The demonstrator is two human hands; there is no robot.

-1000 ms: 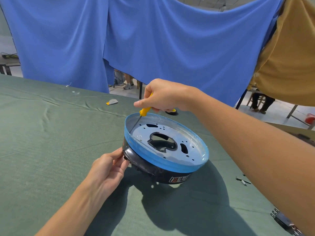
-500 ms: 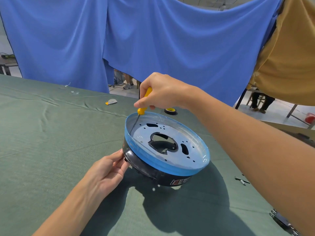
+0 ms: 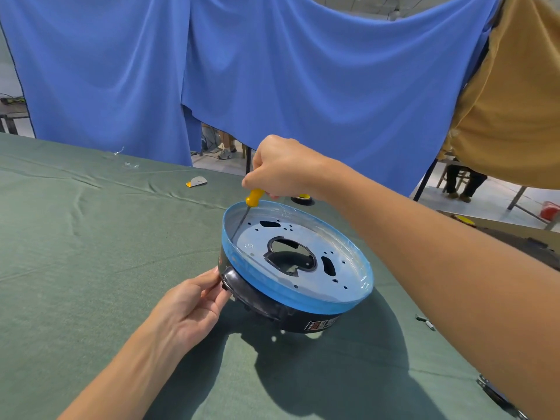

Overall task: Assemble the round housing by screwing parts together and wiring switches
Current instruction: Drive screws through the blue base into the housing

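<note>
Rigid, likely light round housing (image 3: 303, 301) is being pinched at its black base (image 3: 257, 303) by left hand (image 3: 188, 310), screwdriver (image 3: 254, 197) being gripped in right hand (image 3: 281, 168).

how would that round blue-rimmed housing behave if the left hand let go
The round housing with blue rim and black base seems propped at a tilt by the left hand, so it would probably rock or settle flat. Its perforated metal plate looks stiff, unlikely to flex. The green cloth should limit sliding.
</note>
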